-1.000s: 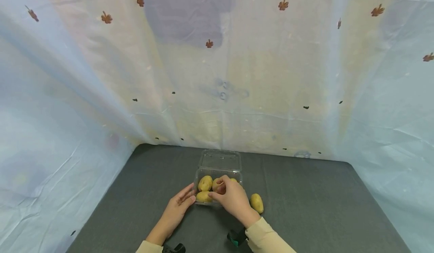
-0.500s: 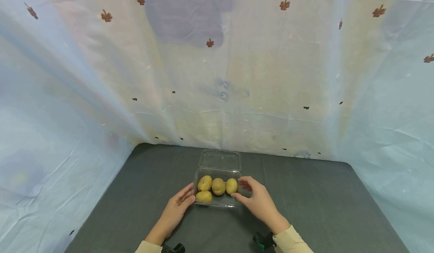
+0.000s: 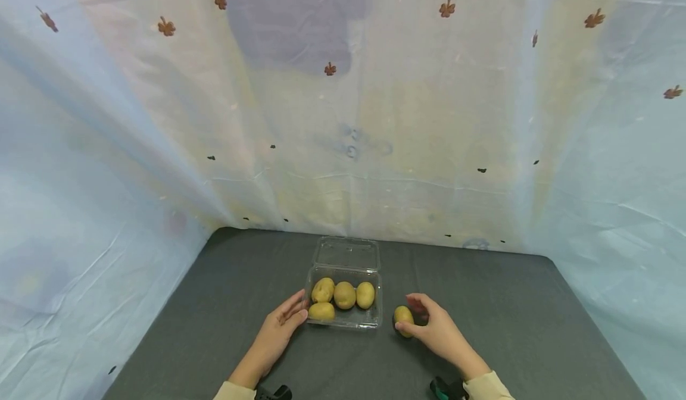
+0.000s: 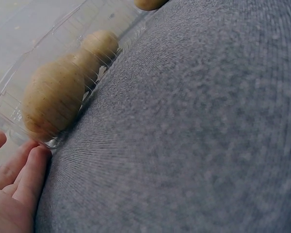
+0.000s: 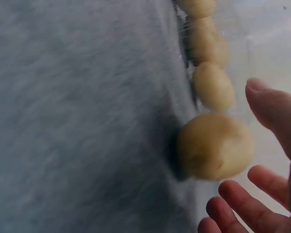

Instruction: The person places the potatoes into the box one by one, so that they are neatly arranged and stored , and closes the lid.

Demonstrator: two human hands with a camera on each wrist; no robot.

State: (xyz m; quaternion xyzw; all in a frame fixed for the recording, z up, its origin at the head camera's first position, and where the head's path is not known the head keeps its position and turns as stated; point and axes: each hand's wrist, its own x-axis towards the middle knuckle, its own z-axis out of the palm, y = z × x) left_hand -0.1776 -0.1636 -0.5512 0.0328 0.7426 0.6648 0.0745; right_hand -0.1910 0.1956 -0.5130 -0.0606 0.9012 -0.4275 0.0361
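Observation:
A clear plastic clamshell box (image 3: 354, 322) stands with its lid tipped back, holding several yellow potatoes (image 3: 345, 295). My left hand (image 3: 277, 331) rests against the box's left side, its fingers fairly straight; the left wrist view has fingertips touching the box's lower corner (image 4: 51, 143). To the right of the box a single potato (image 3: 403, 314) lies on the cloth. My right hand (image 3: 436, 328) reaches around that potato, thumb on the near side and fingers on the far side. In the right wrist view gaps show between the fingers and the loose potato (image 5: 216, 145).
Dark grey cloth (image 3: 509, 316) covers the table. A patterned curtain (image 3: 418, 120) hangs behind it and along both sides. The raised lid (image 3: 348, 252) leans toward the back edge.
From over the box, my right hand has moved right to the loose potato. A potato now shows uncovered at the box's right. My left hand stays in place.

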